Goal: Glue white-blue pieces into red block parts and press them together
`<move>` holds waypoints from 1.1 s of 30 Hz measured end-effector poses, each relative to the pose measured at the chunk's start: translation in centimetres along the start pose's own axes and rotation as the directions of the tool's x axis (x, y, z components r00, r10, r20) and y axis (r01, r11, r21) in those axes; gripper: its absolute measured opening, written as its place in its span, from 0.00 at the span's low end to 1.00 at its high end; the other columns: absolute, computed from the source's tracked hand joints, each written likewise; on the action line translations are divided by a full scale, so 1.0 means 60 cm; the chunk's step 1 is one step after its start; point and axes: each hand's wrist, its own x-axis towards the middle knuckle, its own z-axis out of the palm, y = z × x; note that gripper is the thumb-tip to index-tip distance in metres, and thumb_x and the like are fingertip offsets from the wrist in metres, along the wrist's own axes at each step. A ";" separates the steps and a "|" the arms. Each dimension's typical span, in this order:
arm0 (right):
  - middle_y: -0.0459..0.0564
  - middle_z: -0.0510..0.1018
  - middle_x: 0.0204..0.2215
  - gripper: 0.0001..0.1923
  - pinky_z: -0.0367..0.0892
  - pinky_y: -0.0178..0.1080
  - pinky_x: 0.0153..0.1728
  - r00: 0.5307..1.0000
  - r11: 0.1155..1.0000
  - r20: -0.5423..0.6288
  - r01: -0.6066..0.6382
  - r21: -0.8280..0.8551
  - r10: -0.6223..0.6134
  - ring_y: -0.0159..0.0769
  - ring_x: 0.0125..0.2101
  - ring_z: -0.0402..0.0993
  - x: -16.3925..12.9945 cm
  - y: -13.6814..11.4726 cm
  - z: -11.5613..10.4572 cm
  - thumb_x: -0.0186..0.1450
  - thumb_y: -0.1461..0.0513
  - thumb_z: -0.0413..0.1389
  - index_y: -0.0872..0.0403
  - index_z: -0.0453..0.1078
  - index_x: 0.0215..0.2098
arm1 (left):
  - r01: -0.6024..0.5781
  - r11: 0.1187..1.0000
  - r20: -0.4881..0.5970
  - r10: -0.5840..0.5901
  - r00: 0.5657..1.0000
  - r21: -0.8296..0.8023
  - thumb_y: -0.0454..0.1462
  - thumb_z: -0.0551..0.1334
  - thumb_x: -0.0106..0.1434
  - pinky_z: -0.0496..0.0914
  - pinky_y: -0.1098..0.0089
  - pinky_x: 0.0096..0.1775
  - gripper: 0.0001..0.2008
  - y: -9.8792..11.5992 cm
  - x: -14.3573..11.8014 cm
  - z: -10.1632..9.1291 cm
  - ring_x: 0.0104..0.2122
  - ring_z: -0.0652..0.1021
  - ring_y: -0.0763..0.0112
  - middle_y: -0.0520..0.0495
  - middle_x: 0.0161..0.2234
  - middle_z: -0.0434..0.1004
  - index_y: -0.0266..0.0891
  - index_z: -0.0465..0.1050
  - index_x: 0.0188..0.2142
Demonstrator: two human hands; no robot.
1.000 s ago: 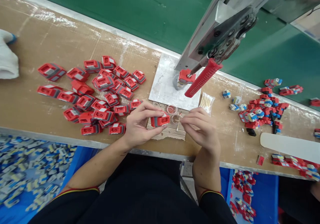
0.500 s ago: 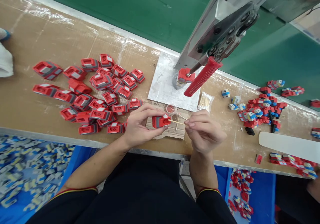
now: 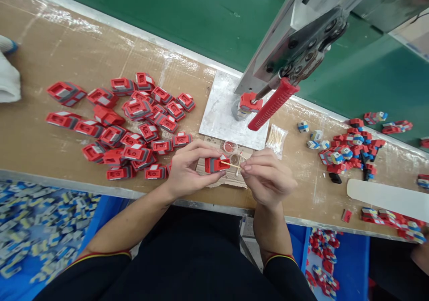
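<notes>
Between the thumb and fingers of my left hand (image 3: 190, 167) is a red and grey plastic toy part (image 3: 214, 164), its hollow side facing up. My right hand (image 3: 268, 175) pinches a thin wooden cotton swab (image 3: 231, 163), whose far end lies over the toy part's right side. Whether the tip touches it I cannot tell. Just beyond the hands stands a small round clear dish (image 3: 229, 146) with red liquid in it. A second round dish (image 3: 235, 159) and another swab lie by it on a piece of cardboard (image 3: 231, 181).
Many similar red parts (image 3: 137, 108) are spread on the left. A press with a red handle (image 3: 273, 105) rises from a metal plate (image 3: 217, 95), a red part under it. Bagged swabs (image 3: 276, 140) lie right of it. Red-blue pieces (image 3: 351, 144) pile further right. Blue bins (image 3: 351, 265) flank me below.
My right hand has moved left, bringing the swab's end further over the red toy part. My left hand holds the part almost as before.
</notes>
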 end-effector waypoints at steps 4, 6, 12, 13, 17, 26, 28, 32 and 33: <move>0.46 0.87 0.31 0.11 0.76 0.42 0.30 1.000 0.998 0.023 0.015 -0.056 -0.014 0.37 0.30 0.82 0.000 -0.001 -0.005 0.70 0.69 0.63 0.48 0.79 0.46 | -0.005 1.000 0.003 0.005 1.000 0.014 0.34 0.78 0.60 0.81 0.71 0.39 0.14 0.000 0.000 -0.002 0.36 0.85 0.70 0.47 0.38 0.85 0.41 0.83 0.46; 0.46 0.87 0.32 0.12 0.76 0.41 0.31 0.999 0.997 0.029 0.022 -0.071 -0.020 0.36 0.30 0.82 0.000 -0.002 -0.008 0.69 0.70 0.63 0.49 0.79 0.47 | -0.002 1.000 0.010 0.002 1.000 0.019 0.34 0.78 0.60 0.81 0.71 0.38 0.14 0.000 0.000 -0.003 0.36 0.85 0.70 0.47 0.38 0.85 0.41 0.83 0.46; 0.46 0.86 0.32 0.18 0.77 0.42 0.30 0.998 0.992 0.049 0.031 -0.126 -0.026 0.37 0.30 0.82 0.002 -0.005 -0.011 0.67 0.72 0.63 0.48 0.80 0.51 | 0.000 0.999 0.025 -0.001 1.000 0.050 0.33 0.78 0.60 0.81 0.70 0.38 0.15 0.001 0.001 -0.004 0.36 0.85 0.69 0.48 0.38 0.85 0.43 0.84 0.46; 0.46 0.86 0.32 0.18 0.77 0.42 0.29 0.998 0.991 0.050 0.033 -0.132 -0.027 0.37 0.29 0.82 0.002 -0.005 -0.011 0.67 0.72 0.64 0.48 0.80 0.51 | -0.008 0.999 0.023 0.007 1.000 0.054 0.33 0.78 0.60 0.81 0.70 0.38 0.15 0.001 0.002 -0.003 0.36 0.84 0.69 0.48 0.38 0.85 0.43 0.84 0.46; 0.46 0.87 0.32 0.19 0.77 0.42 0.29 0.999 0.992 0.051 0.014 -0.129 -0.007 0.37 0.30 0.82 0.002 -0.006 -0.011 0.66 0.73 0.64 0.48 0.80 0.51 | -0.014 0.998 0.014 0.013 1.000 0.068 0.33 0.78 0.59 0.81 0.69 0.37 0.16 0.000 0.001 -0.003 0.35 0.84 0.69 0.48 0.38 0.84 0.44 0.85 0.46; 0.46 0.86 0.31 0.15 0.78 0.41 0.29 0.996 0.996 0.090 -0.002 -0.085 0.010 0.36 0.30 0.83 0.005 -0.007 -0.016 0.68 0.72 0.63 0.48 0.79 0.48 | -0.009 0.997 0.016 0.008 1.000 0.072 0.36 0.78 0.61 0.81 0.69 0.37 0.14 -0.002 0.000 -0.004 0.35 0.84 0.70 0.48 0.39 0.83 0.45 0.85 0.46; 0.46 0.86 0.31 0.14 0.78 0.41 0.30 0.994 0.997 0.105 -0.005 -0.071 0.012 0.36 0.30 0.83 0.006 -0.007 -0.017 0.68 0.72 0.63 0.50 0.79 0.47 | -0.009 0.998 0.014 0.008 1.000 0.066 0.36 0.78 0.61 0.81 0.69 0.37 0.14 -0.002 -0.001 -0.004 0.36 0.84 0.70 0.48 0.39 0.83 0.45 0.85 0.46; 0.47 0.86 0.32 0.12 0.77 0.41 0.29 0.996 0.997 0.092 -0.004 -0.079 0.011 0.36 0.30 0.83 0.005 -0.005 -0.018 0.69 0.71 0.63 0.50 0.79 0.46 | -0.020 0.999 0.006 0.019 1.000 0.044 0.34 0.78 0.60 0.82 0.69 0.38 0.15 -0.001 0.000 -0.003 0.36 0.84 0.70 0.47 0.39 0.84 0.44 0.84 0.47; 0.47 0.87 0.32 0.12 0.77 0.41 0.28 0.997 0.996 0.080 -0.005 -0.086 0.012 0.36 0.30 0.83 0.005 -0.004 -0.018 0.69 0.71 0.63 0.49 0.79 0.46 | -0.019 0.999 0.010 0.019 1.000 0.044 0.34 0.78 0.60 0.82 0.69 0.38 0.15 0.000 0.000 -0.003 0.36 0.84 0.70 0.47 0.39 0.84 0.44 0.84 0.47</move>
